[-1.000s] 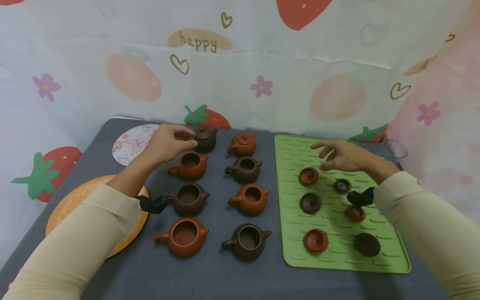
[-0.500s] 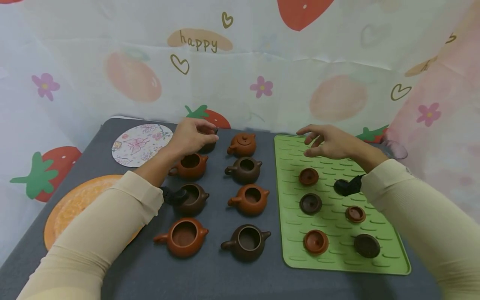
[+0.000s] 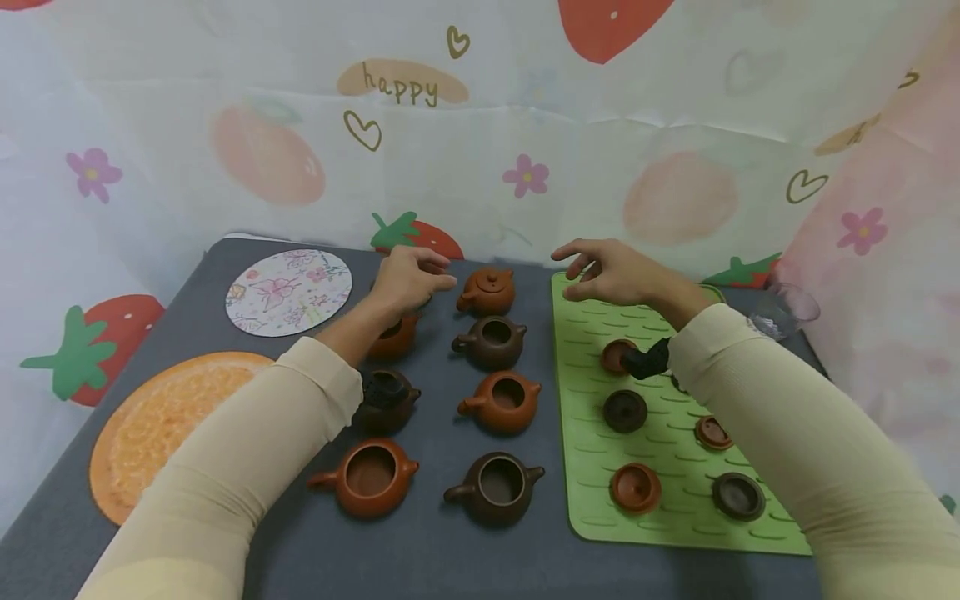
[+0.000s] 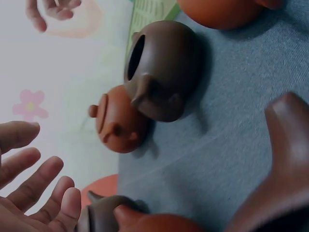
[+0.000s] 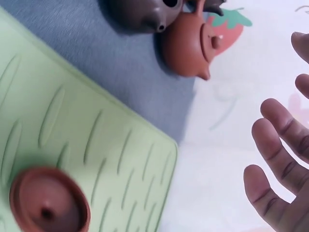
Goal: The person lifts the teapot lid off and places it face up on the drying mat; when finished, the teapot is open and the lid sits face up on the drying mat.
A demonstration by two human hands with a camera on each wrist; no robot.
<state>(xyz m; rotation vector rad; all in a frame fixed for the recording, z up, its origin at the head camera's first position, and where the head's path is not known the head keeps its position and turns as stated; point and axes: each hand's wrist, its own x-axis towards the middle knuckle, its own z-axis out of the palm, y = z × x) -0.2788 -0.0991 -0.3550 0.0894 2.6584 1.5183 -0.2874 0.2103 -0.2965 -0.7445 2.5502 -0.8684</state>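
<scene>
My left hand [image 3: 412, 279] hovers over the back of the left teapot column, fingers loosely spread and holding nothing. It hides most of a dark lidded teapot, which the left wrist view shows as a brown teapot [image 4: 107, 212]. Just right of that hand stands an orange teapot with its lid on [image 3: 489, 291]. My right hand [image 3: 611, 271] hangs above the far left corner of the green mat [image 3: 573, 508], fingers relaxed, nothing in them. In front of the lidded orange teapot sits a lidless brown teapot [image 3: 495, 342].
More lidless teapots, including an orange one [image 3: 372, 478] and a brown one [image 3: 498, 488], stand in two columns. Several lids, such as a reddish lid [image 3: 636, 488], lie on the mat. Left are an orange round mat [image 3: 161, 425] and a patterned disc [image 3: 288, 292]; a clear glass [image 3: 787, 312] stands right.
My left hand has moved right over the back left teapots, toward the lidded orange teapot. My right hand has shifted left and slightly back above the mat. Both stay without anything in them.
</scene>
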